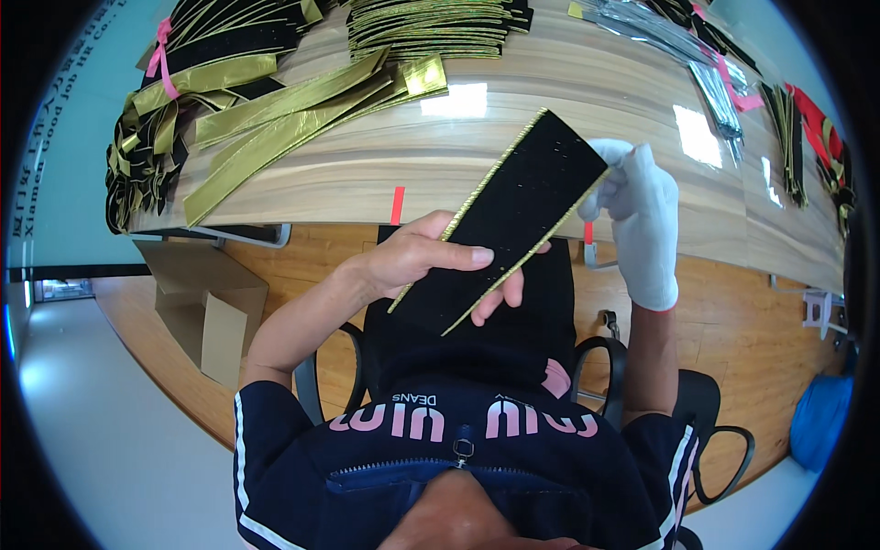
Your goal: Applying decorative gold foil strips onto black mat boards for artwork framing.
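A long black fabric strip (527, 197) with gold trim along both long edges slants across my lap, its far end over the table edge. My bare left hand (431, 257) grips its middle, thumb on top and fingers underneath. At the strip's far right corner is my right hand (632, 202) in a white glove. Its fingers are curled closed at the strip's gold edge, and the fingertips are partly hidden. Flat gold strips (302, 128) lie on the table ahead, left of the held strip.
A neat stack of gold-edged black strips (426, 27) lies at the back. Bundles of black and gold strips (156, 128) sit at the left, silver strips (720, 96) at the right. A cardboard box (206, 312) stands on the floor; chair armrests (605, 367) flank me.
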A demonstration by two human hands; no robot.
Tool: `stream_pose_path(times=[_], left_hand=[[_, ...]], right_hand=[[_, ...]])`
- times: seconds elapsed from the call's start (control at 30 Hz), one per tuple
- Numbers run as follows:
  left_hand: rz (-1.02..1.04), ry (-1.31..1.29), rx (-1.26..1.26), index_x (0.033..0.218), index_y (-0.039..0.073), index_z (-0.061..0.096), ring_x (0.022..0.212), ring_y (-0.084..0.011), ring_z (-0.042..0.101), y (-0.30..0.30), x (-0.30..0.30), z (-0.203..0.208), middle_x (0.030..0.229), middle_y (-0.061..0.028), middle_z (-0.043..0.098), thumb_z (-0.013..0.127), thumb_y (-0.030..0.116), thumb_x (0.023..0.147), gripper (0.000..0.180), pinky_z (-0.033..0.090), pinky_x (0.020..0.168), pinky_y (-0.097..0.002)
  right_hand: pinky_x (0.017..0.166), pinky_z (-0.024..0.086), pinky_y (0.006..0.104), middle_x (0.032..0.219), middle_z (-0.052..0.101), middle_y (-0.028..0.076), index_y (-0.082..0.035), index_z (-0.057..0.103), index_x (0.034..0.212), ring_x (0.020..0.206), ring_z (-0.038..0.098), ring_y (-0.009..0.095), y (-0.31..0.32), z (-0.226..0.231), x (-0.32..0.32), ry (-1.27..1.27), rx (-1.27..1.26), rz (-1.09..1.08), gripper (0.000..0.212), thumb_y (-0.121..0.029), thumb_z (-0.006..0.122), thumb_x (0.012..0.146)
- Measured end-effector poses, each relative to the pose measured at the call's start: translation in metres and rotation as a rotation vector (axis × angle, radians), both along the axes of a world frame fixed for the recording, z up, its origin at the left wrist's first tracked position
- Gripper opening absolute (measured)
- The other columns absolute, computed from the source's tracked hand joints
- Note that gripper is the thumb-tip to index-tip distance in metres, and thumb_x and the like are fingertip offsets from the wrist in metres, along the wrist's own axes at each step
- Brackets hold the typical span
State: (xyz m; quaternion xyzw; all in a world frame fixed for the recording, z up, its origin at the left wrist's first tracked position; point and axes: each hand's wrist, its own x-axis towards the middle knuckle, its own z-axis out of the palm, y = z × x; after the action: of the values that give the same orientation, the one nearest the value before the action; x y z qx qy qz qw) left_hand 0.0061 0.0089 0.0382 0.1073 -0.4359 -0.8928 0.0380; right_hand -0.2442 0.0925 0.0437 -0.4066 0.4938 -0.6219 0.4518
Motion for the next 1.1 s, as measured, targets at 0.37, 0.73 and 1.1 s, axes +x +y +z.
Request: stream_pose_path(times=[0.37, 0.73, 1.1], left_hand=[[-0.034, 0.012, -0.114, 0.15, -0.012, 0.043, 0.081, -0.0216, 0.072, 0.001, 0.008, -0.004, 0.109, -0.0187, 0.073, 0.055, 0.021, 0.107, 0.056, 0.058, 0.085, -0.0367], [-0.019, -0.004, -0.173, 0.146, -0.017, 0.042, 0.075, -0.0243, 0.07, 0.005, 0.007, -0.003, 0.101, -0.0239, 0.071, 0.06, 0.024, 0.105, 0.06, 0.06, 0.071, -0.0394], [-0.024, 0.031, -0.144, 0.154, -0.017, 0.032, 0.083, -0.0227, 0.07, 0.009, 0.008, -0.014, 0.115, -0.0236, 0.07, 0.056, 0.025, 0.108, 0.068, 0.058, 0.082, -0.0374]], right_hand=[[0.07, 0.054, 0.0236, 0.083, 0.071, 0.003, 0.004, 0.075, 0.105, 0.075, 0.068, 0.009, 0.021, 0.011, 0.019, 0.008, 0.019, 0.032, 0.021, -0.015, 0.068, 0.102], [0.066, 0.054, 0.0242, 0.082, 0.072, 0.005, 0.006, 0.077, 0.1, 0.072, 0.069, 0.01, 0.021, -0.001, 0.025, 0.038, -0.039, -0.066, 0.019, -0.012, 0.069, 0.101], [0.069, 0.055, 0.0237, 0.085, 0.072, 0.004, 0.005, 0.077, 0.101, 0.073, 0.068, 0.01, 0.021, 0.014, 0.032, -0.054, 0.025, -0.148, 0.017, -0.01, 0.071, 0.1]])
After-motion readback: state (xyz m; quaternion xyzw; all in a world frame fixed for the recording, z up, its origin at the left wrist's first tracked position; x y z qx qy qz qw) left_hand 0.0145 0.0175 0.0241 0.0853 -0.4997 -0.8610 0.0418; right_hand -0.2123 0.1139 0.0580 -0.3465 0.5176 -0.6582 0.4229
